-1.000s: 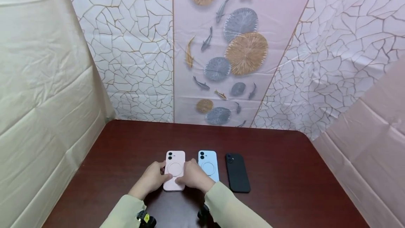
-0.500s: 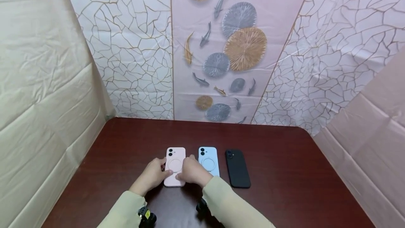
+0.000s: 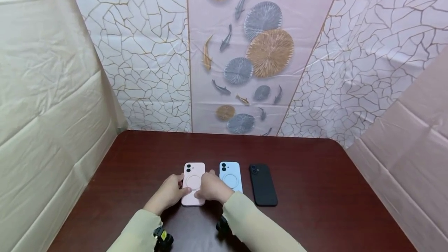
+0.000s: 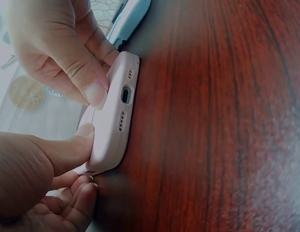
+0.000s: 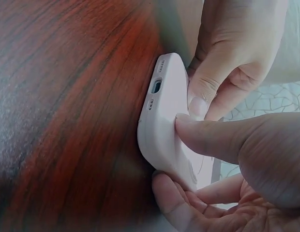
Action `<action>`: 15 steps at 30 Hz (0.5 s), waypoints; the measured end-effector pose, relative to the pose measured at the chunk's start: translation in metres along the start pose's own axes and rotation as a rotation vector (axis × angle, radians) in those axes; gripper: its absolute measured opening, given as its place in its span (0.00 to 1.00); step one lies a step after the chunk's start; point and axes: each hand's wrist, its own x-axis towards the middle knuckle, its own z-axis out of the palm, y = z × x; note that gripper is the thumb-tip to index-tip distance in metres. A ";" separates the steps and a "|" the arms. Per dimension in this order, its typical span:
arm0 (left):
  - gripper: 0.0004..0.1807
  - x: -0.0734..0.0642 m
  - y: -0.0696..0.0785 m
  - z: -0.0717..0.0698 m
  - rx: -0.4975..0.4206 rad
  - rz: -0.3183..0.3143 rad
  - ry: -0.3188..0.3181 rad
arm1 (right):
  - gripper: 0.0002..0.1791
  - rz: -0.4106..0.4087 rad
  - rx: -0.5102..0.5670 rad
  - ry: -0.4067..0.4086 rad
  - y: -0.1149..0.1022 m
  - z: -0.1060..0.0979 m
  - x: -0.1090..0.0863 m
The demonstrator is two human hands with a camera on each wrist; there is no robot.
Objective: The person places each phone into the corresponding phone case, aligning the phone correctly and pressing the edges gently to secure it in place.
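A pink phone case (image 3: 193, 169) with a ring on its back and two camera lenses lies back up on the dark red table (image 3: 150, 151). My left hand (image 3: 168, 193) grips its left edge, thumb on the back. From the right, my right hand (image 3: 214, 188) holds the opposite edge, its thumb (image 5: 208, 133) pressing the back near the bottom end. In the left wrist view, a charging port opening (image 4: 126, 94) and speaker holes show on the end of the case. Fingers under the edges are partly hidden.
Just right of my right hand lies a light blue phone case (image 3: 230, 171), partly covered by that hand. A black phone case (image 3: 263, 186) lies further right. Patterned cloth (image 3: 241, 49) hangs behind the table, with plain cloth at both sides.
The head view has tilted down slightly, then barely shifted. Both hands keep the same grip on the pink phone case, with no clear movement of it.
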 end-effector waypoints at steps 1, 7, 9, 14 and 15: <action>0.34 0.000 -0.001 0.000 -0.001 -0.001 0.000 | 0.16 -0.003 0.005 -0.003 -0.001 0.000 0.000; 0.37 -0.005 -0.007 -0.003 0.015 0.031 -0.033 | 0.13 0.006 0.012 -0.041 -0.003 -0.002 -0.001; 0.38 -0.008 -0.005 -0.006 -0.008 0.036 -0.049 | 0.11 -0.012 0.040 -0.013 0.002 -0.006 -0.004; 0.46 -0.022 0.007 -0.013 0.022 -0.012 0.006 | 0.20 -0.163 -0.066 0.301 0.028 -0.018 -0.023; 0.48 -0.026 0.010 -0.013 0.063 -0.020 0.035 | 0.24 -0.185 -0.137 0.372 0.035 -0.019 -0.027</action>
